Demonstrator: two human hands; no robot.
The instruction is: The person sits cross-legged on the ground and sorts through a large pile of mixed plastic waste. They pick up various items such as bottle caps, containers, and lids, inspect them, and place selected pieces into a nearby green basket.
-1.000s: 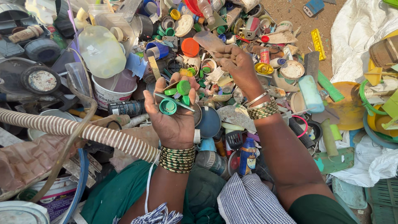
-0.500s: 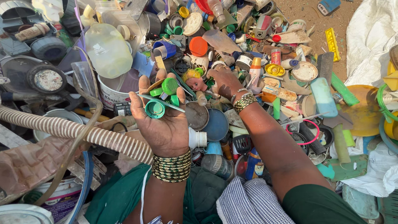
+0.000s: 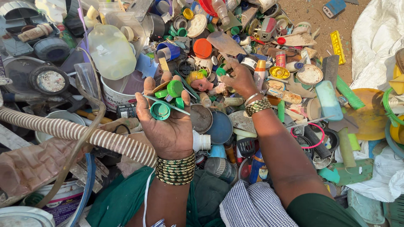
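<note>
1. My left hand (image 3: pixel 166 122) is turned palm up over the heap, fingers loosely cupped around a small clutch of green bottle caps (image 3: pixel 168 98).
2. The biggest of them, a teal-green ring cap (image 3: pixel 160 110), lies at the base of my fingers; a ribbed green cap (image 3: pixel 175 88) sits higher, against my fingertips.
3. A thin pale strip (image 3: pixel 176 108) lies across the caps in that hand.
4. My right hand (image 3: pixel 239 77) reaches further into the pile, palm down, fingers curled and pinching a small green cap (image 3: pixel 220 72).
5. A doll's head (image 3: pixel 198 82) with yellow hair lies just left of that hand, between my two hands.
6. An orange lid (image 3: pixel 203 48) sits beyond the doll's head, deeper in the heap.
7. A ribbed cream hose (image 3: pixel 75 132) runs across from the left and passes behind my left wrist.
8. A translucent plastic jug (image 3: pixel 111 50) stands tilted at the upper left, well apart from both hands.
</note>
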